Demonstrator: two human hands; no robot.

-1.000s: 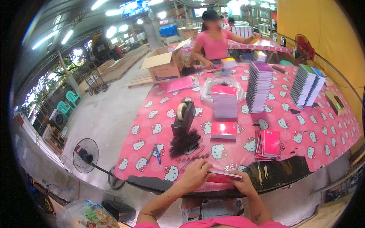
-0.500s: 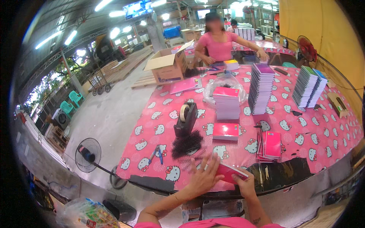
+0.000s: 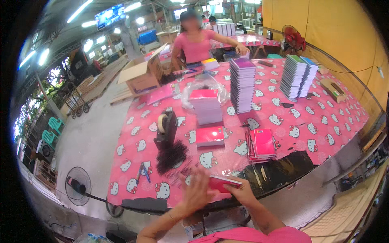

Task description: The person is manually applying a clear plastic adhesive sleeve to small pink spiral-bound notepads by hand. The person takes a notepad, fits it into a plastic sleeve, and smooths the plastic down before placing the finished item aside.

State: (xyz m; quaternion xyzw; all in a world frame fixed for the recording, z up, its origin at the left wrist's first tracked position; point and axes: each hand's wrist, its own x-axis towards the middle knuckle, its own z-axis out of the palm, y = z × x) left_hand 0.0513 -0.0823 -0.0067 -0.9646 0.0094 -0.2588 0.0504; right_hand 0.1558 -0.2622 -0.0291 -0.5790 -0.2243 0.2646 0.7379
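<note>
A red-covered notebook (image 3: pixel 219 184) is held tilted over the near edge of the table. My right hand (image 3: pixel 240 192) grips its right end, thumb on the cover. My left hand (image 3: pixel 197 191), slightly blurred, lies with outstretched fingers against the notebook's left end. Just beyond sits a low stack of red notebooks (image 3: pixel 210 136), with a taller red-topped stack (image 3: pixel 205 106) behind it. To the right, several pink-red notebooks (image 3: pixel 262 143) lie in a loose, fanned pile. Black spiral coils (image 3: pixel 172 157) are heaped beyond my left hand.
A black tape dispenser (image 3: pixel 166 131) and pens (image 3: pixel 144 173) are on the left of the pink patterned table (image 3: pixel 239 154). Tall purple-topped (image 3: pixel 242 85) and green-topped notebook stacks (image 3: pixel 292 77) stand farther back. Across the table, a person in pink (image 3: pixel 193 45) reaches sideways near an open carton (image 3: pixel 139 76).
The whole view has swung right, so the scene sits farther left. My right hand keeps its grip on the notebook, while my left hand's fingers have shifted slightly at its left end.
</note>
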